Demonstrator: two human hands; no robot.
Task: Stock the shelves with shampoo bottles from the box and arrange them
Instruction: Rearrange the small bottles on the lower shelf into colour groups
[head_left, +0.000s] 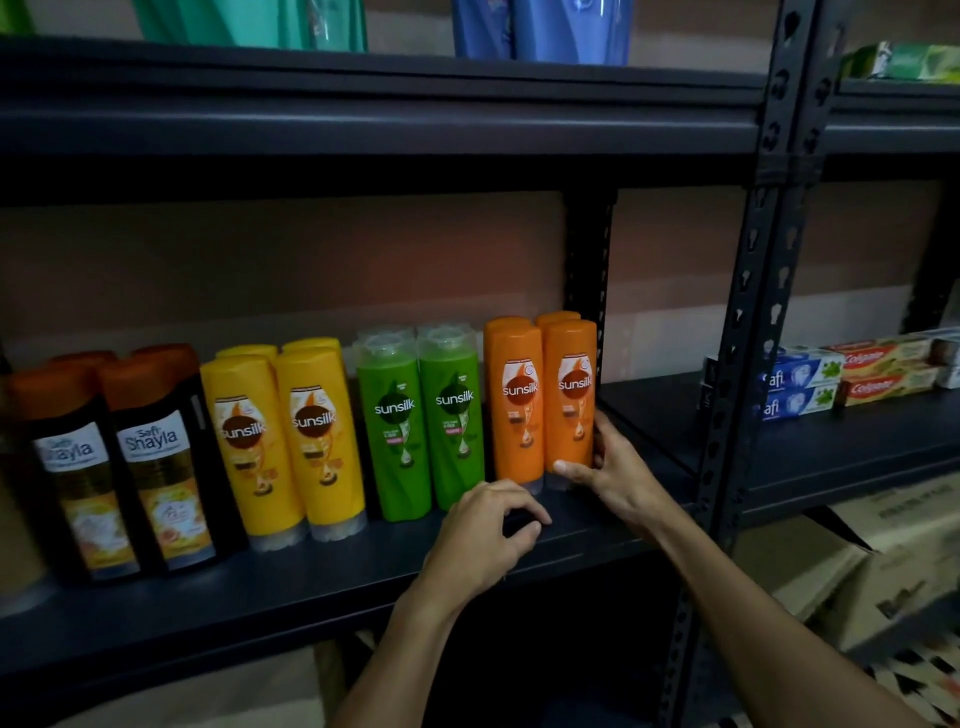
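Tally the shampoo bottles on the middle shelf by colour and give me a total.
Black bottles: 4
Yellow bottles: 4
Green bottles: 4
Orange bottles: 4
Total: 16, counting two behind each front pair, of which only the tops show.

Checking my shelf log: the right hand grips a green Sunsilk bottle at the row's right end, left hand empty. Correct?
No: in the head view the right hand grips an orange Sunsilk bottle at the row's right end; the left hand is empty.
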